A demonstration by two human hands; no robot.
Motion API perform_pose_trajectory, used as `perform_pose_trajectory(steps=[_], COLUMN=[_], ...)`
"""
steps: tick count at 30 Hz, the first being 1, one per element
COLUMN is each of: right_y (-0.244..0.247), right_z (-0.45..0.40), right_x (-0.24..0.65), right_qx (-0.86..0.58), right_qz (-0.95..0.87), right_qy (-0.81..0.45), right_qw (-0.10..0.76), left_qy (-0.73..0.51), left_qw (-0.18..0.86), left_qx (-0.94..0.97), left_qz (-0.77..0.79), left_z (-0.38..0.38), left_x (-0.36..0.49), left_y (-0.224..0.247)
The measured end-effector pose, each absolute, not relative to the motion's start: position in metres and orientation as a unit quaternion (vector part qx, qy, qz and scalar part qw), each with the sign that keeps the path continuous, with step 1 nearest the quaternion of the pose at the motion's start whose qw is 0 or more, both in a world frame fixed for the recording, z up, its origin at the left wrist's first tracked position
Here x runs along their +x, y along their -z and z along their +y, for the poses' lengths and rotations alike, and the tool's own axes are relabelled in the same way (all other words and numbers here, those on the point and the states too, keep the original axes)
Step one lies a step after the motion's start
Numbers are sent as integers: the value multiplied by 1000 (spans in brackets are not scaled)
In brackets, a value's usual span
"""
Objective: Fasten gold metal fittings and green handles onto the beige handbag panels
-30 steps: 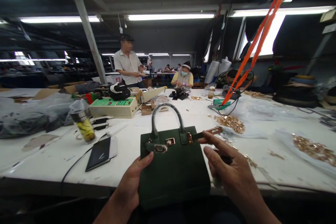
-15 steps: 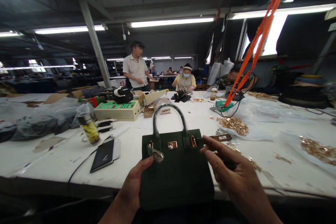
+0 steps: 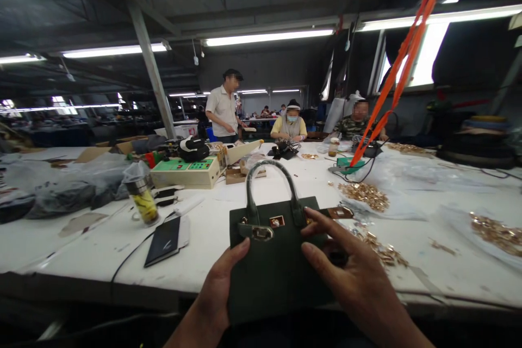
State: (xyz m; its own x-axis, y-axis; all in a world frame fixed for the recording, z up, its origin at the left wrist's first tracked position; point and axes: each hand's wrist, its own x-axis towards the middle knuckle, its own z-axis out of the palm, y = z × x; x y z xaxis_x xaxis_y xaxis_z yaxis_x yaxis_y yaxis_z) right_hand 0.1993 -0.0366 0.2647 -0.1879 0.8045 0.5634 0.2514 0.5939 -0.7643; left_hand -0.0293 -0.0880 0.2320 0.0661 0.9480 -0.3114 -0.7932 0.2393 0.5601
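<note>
A dark green handbag (image 3: 277, 272) stands upright at the table's front edge, its wrapped handle (image 3: 271, 166) raised. My left hand (image 3: 220, 283) grips its left side, thumb on the front below a strap with a metal buckle (image 3: 261, 233). A gold plate (image 3: 277, 221) sits at the bag's top middle. My right hand (image 3: 346, 261) is at the upper right of the bag, fingers apart, fingertips by the right metal fitting. Behind those fingers, a strap end with a gold plate (image 3: 340, 212) sticks out to the right.
Gold metal parts (image 3: 365, 196) lie in piles on the white table (image 3: 228, 212). To the left are a black notebook (image 3: 163, 241), a jar (image 3: 142, 204) and a green-topped machine (image 3: 185, 171). Orange strips (image 3: 402, 60) hang at the right. Three people are across the table.
The bag and my left hand appear slightly further right. My right hand has moved inward over the bag's right fitting. The left strap's buckle now lies more level, and the standing person shows further right.
</note>
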Motion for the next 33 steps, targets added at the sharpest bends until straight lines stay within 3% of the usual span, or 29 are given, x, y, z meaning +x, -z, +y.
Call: perform_pose_trajectory(steps=[7,12,16,21,26,33], right_y=[-269,-287,-284,-245,-179,-103], right_z=[-50,-68,-49,14,80,114], right_x=[246,276,273,249,215,194], right_qx=[-404,-416,-433,-461,-493,-525], right_qz=[-704,-686,-679,-665,-601,-499], right_qy=[-382,-380,-371,-385,-470,-564], right_qw=[442,460,462,443,419,398], left_qy=[-571,-567,-566,-578,-525,-470], left_qw=[756,737,721,664,569,365], left_qx=[85,142,196,311,410,457], left_qz=[308,339,348,359,481,661], left_z=[-126,-137,-110,-32,43,54], left_x=[11,24,24,12,-4,-20], left_y=[-250,-260,-240,-196,-144,-84])
